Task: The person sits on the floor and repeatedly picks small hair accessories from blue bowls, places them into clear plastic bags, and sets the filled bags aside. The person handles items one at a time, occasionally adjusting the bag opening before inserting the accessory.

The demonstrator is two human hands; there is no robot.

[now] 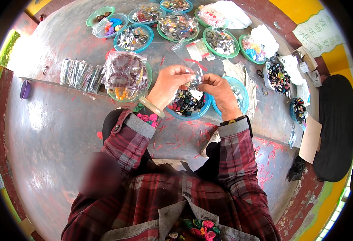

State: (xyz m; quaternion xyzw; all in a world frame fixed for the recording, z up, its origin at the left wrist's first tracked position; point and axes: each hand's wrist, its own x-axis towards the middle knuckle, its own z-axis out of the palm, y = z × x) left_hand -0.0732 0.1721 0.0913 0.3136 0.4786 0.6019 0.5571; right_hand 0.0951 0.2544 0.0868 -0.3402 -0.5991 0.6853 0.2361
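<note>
Both hands are raised over a blue bowl [190, 116] filled with black and coloured small trinkets. My left hand [167, 83], with a pale bangle at the wrist, pinches one side of a small clear plastic bag [193, 83]. The opposite side is pinched between the thumb and fingers of my right hand [221, 93]. Just beneath the fingers shows a small white tag [196, 94]; whether it hangs from the bag or lies in the bowl, I cannot tell. A second blue bowl [245, 105] with pale bagged pieces stands partly behind my right hand.
A green tray [149, 76] of bagged bead bracelets [124, 74] stands left of my hands, beside a row of slim packets [80, 75]. Several bowls line the back. On the right are a white basket [268, 78] of trinkets and a long black case [337, 128].
</note>
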